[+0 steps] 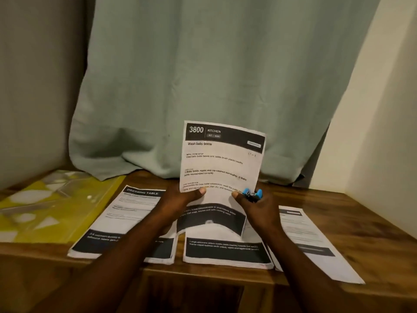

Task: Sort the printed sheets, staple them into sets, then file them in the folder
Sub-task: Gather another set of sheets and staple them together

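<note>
Aloft, sheet [222,159] edges in both hands [180,201] [259,210].

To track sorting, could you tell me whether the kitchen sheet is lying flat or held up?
Held up: left hand and right hand pinch the kitchen sheet, its top raised off the table.

Middle stack [228,254] half behind held sheet [222,159]; stapler [252,194] mostly within right hand [259,211].

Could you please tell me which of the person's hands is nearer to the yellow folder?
Left. The left hand grips the sheet, to the right of the yellow folder; the right hand, also holding a blue stapler, is farther right.
</note>
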